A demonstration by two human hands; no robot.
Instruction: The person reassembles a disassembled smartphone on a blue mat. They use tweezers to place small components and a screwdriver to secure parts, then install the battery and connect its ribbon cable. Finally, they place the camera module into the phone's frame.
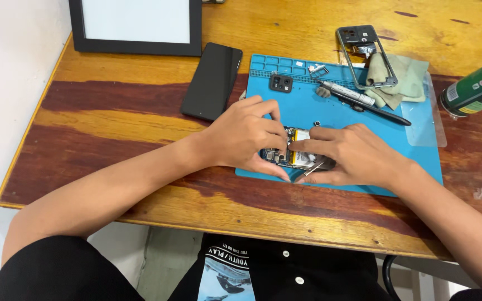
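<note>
Two hands meet over an opened phone (295, 154) lying on a blue mat (419, 161), near its front edge. Left hand (245, 135) curls over the phone's top end, fingers bent, thumb and fingertips pinching its sides where the circuit board shows. Right hand (352, 153) clamps the other end, forefinger laid flat across the white battery label, thumb below near a thin metal tool (314, 168) that pokes out from under the palm; whether the thumb grips that tool, cannot tell.

Step, as judged: inner work on the open phone, steadying it while something near the board or battery gets pressed or freed. Next move likely calls for small, careful fingertip force and a firm hold by the other hand, since the parts look fine and close-set.

Farther back on the mat: a small dark camera cover (280, 83), a loose tiny black part (317, 122), a silver screwdriver (348, 93), a black stylus (379, 113). A grey phone frame (346, 54) lies on a greenish cloth (411, 81) at the mat's far corner. On the desk (112, 120): a black screen panel (212, 81), a black picture frame (135, 44), a green can (478, 86) on its side.
</note>
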